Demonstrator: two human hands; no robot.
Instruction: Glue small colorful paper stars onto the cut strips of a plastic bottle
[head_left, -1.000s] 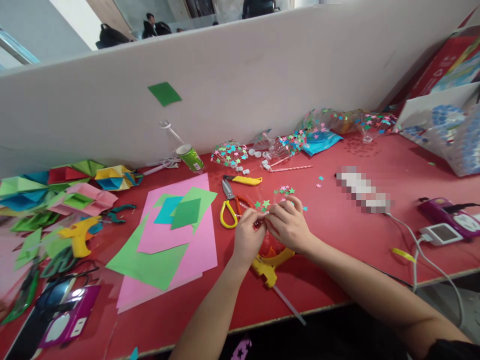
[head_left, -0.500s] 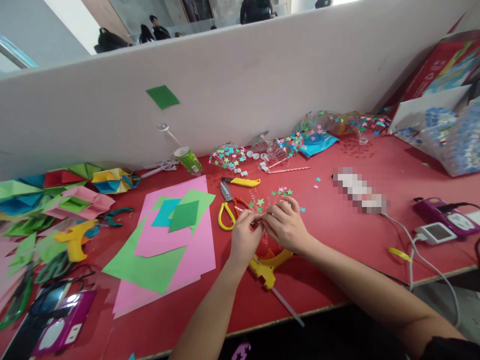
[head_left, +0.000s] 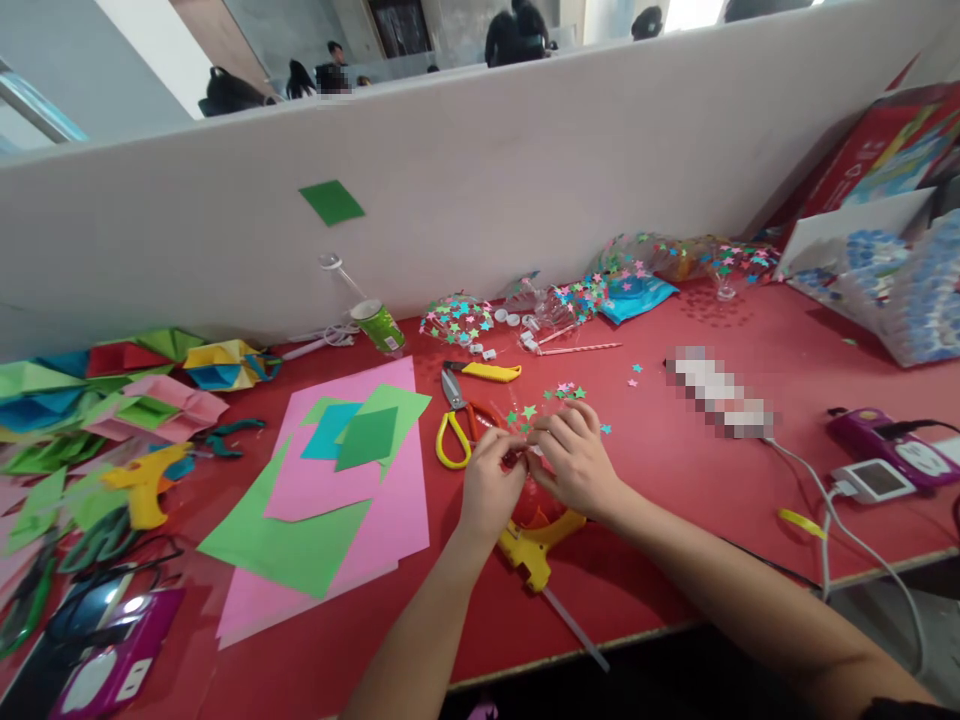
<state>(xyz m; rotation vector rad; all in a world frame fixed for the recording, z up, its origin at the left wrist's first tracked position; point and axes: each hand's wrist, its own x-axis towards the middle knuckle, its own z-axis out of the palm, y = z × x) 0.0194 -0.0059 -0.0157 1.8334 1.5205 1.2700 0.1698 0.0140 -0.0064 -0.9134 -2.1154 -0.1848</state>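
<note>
My left hand (head_left: 493, 480) and my right hand (head_left: 574, 455) meet above the red table, fingertips pinched close together. Between them is something small, mostly hidden by the fingers, that I cannot make out. Right behind the hands lie small coloured paper stars (head_left: 529, 412). Scissors with one yellow and one red handle (head_left: 453, 440) rest just left of my left hand, and a yellow box cutter (head_left: 487, 371) lies beyond them. Below my wrists is a yellow glue gun (head_left: 534, 555) with a clear glue stick poking out toward me.
Pink and green paper sheets (head_left: 315, 545) are stacked on the left, beside folded paper lanterns (head_left: 150, 405) and a second yellow glue gun (head_left: 146, 485). Star-covered clear domes (head_left: 457, 318) and a green can (head_left: 379, 325) line the white partition (head_left: 480, 190). A cable and purple power strip (head_left: 892, 445) are right.
Both hands stay together in nearly the same place, the fingers shifting slightly and opening a small gap. The whole view has tilted a little, so the scene sits slightly lower.
</note>
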